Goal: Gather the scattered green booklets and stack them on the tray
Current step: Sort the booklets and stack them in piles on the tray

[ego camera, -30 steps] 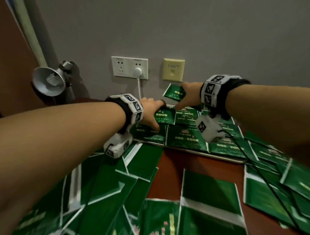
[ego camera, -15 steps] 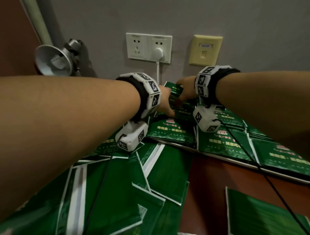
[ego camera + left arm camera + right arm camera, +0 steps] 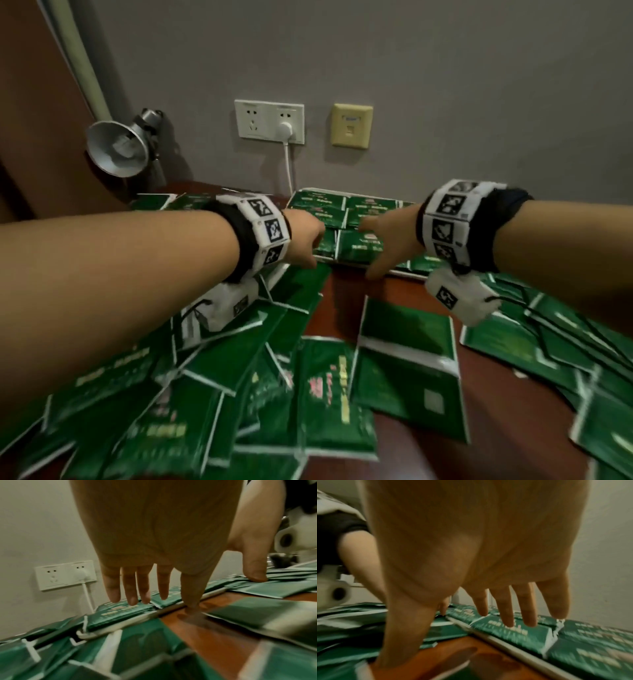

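My fingers (image 3: 130, 591) on both hands are spread wide and hold nothing, hovering over the booklets on the tray (image 3: 356, 265) by the wall. I judge I should square those rows first, then lift loose green booklets (image 3: 407, 359) off the table (image 3: 342, 301) singly.

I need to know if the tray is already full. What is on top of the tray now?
Green booklets lie side by side on the tray, covering it; only its pale front rim shows. Both hands hang open above them. Whether more booklets lie underneath cannot be seen.
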`<act>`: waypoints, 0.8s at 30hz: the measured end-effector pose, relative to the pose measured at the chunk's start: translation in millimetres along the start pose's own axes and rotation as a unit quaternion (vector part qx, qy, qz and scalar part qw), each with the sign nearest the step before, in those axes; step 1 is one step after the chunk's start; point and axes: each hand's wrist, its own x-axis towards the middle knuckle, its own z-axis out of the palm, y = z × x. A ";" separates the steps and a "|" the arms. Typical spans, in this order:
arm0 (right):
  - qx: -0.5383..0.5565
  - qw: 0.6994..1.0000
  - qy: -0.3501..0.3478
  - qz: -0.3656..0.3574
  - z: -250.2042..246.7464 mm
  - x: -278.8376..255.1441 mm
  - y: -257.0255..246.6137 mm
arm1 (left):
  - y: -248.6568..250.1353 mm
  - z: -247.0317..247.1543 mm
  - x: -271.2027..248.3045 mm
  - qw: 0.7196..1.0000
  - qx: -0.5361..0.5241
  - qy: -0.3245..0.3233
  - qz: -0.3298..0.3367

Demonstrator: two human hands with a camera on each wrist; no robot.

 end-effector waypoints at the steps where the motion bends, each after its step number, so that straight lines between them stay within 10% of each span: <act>1: -0.003 1.000 -0.012 -0.006 11.2 -22.4 -3.7 | 14.9 4.1 -15.3 1.000 0.008 -0.007 0.015; 10: -0.005 0.999 -0.043 -0.007 125.2 -146.5 -31.8 | 123.3 60.0 -113.8 0.995 -0.014 -0.091 0.030; 24: -0.035 0.999 0.028 0.009 128.8 -181.2 -50.8 | 142.7 70.2 -152.4 0.992 -0.108 -0.044 -0.053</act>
